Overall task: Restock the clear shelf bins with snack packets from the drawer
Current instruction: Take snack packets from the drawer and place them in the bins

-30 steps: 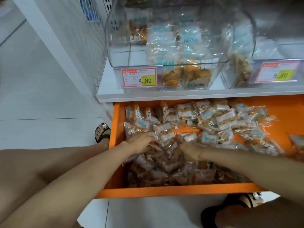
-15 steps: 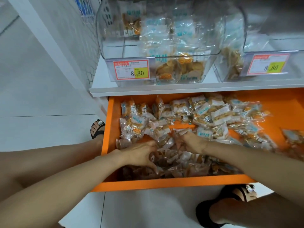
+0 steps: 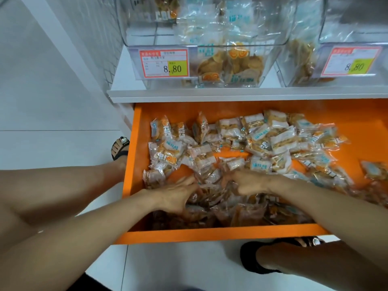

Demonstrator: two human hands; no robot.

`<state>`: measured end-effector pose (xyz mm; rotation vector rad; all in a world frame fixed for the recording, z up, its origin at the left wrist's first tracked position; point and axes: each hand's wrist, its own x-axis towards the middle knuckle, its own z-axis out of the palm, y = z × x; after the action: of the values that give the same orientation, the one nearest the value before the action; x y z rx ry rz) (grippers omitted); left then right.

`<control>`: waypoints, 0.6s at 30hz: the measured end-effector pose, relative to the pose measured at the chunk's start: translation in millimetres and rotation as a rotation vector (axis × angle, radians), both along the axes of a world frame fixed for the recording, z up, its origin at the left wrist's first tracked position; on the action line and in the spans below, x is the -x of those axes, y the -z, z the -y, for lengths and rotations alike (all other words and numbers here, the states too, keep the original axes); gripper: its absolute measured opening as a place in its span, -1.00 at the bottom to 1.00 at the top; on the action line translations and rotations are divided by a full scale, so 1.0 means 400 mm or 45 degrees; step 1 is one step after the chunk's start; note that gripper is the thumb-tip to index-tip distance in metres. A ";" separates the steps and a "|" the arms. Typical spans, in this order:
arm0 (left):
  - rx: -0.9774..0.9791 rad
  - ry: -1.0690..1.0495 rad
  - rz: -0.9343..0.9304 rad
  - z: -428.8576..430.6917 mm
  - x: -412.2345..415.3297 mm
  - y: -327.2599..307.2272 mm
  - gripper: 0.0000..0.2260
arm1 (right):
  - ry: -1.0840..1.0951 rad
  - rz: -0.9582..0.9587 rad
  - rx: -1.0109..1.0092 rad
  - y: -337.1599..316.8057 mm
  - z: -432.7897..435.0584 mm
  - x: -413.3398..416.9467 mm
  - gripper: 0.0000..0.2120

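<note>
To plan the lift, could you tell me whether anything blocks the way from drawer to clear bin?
Nothing visible does: the clear bin stands on the shelf directly above the open drawer; its opening is out of frame.

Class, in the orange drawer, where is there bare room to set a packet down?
Bare: the orange drawer bottom along its back wall and at its back right corner. Crowded: snack packets across middle and front, round left hand and right hand.
</note>
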<state>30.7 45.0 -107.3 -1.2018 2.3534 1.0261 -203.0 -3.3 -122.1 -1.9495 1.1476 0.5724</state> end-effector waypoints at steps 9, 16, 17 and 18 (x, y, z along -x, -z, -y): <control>0.009 -0.009 -0.031 -0.032 0.016 0.000 -0.66 | 0.079 0.084 0.038 0.009 -0.040 0.011 -0.67; 0.043 -0.155 -0.052 0.004 0.011 -0.042 -0.69 | 0.091 0.152 0.118 -0.064 -0.055 -0.002 -0.76; 0.057 -0.163 -0.043 0.019 0.010 -0.060 -0.72 | 0.101 0.181 0.138 -0.082 -0.054 -0.002 -0.74; 0.073 -0.171 -0.035 0.036 0.007 -0.078 -0.74 | 0.100 0.197 0.145 -0.105 -0.051 0.000 -0.73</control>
<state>28.1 30.5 -76.3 -1.3918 2.3648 1.0295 -202.9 16.9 -80.2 -1.9965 1.1748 0.3147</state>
